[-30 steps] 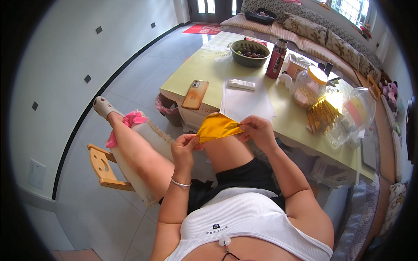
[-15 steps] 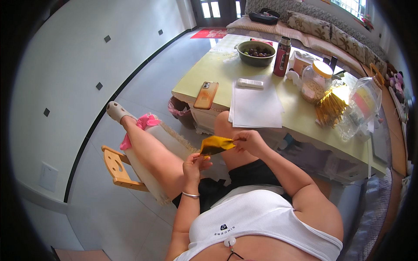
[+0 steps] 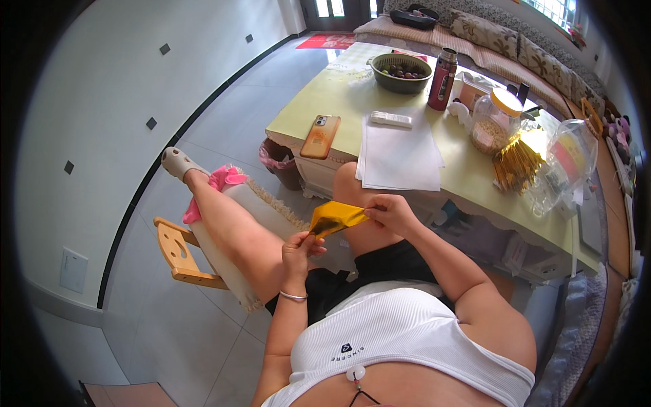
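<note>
A shiny golden-yellow foil sheet (image 3: pixel 334 218) is stretched between my two hands above my lap. My left hand (image 3: pixel 300 245) pinches its lower left end. My right hand (image 3: pixel 390 211) grips its upper right end, just below the table's front edge. The sheet looks folded into a narrow strip. A bundle of gold sticks or strips (image 3: pixel 517 163) lies on the table to the right, apart from both hands.
The yellow-green table (image 3: pixel 352 102) holds white paper sheets (image 3: pixel 399 154), an orange phone (image 3: pixel 321 136), a white remote (image 3: pixel 390 119), a bowl of dark fruit (image 3: pixel 400 71), a red flask (image 3: pixel 442 69), a jar (image 3: pixel 495 121) and a clear bag (image 3: pixel 566 166). My left leg rests on a wooden stool (image 3: pixel 178 254).
The foil sheet has been drawn from a bunched shape near the table edge into a narrow strip held lower over my lap. My hands have moved apart.
</note>
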Motion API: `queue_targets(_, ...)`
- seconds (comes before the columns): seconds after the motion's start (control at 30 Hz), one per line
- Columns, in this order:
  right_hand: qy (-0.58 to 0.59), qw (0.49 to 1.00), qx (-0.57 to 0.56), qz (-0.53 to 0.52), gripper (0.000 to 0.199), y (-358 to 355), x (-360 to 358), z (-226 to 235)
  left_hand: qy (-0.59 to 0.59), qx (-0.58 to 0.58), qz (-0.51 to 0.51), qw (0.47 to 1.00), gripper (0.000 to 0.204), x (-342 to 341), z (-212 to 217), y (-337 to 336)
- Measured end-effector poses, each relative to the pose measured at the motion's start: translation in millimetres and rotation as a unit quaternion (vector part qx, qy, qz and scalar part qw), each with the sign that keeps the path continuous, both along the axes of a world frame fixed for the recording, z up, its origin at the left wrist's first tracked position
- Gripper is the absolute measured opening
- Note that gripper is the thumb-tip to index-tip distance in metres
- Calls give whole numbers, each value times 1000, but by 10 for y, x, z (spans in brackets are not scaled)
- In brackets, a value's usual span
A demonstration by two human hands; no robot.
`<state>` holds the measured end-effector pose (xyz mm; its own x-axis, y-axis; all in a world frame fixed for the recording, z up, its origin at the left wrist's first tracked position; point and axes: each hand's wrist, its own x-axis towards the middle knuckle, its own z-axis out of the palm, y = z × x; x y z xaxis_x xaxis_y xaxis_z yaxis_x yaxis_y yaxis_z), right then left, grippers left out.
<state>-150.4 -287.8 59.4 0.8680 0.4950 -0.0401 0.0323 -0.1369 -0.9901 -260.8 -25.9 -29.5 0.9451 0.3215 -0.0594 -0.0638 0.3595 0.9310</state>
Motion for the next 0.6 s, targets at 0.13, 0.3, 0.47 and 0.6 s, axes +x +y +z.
queue_targets(0.13, -93, 996, 7, -5, 5, -8, 23, -13, 33, 40, 1, 999, 8, 1, -13, -55)
queue_targets(0.3, -31, 998, 53, -22, 5, -31, 51, -75, -10, 41, 25, 999, 8, -4, -13, -85)
queue_targets(0.47, -77, 995, 43, -42, 7, -7, -64, 115, -12, 48, 35, 998, 7, -51, 75, -181)
queue_targets(0.6, -95, 988, 98, -72, 6, -3, -16, -4, -2, 76, 37, 996, 8, -22, 94, -193)
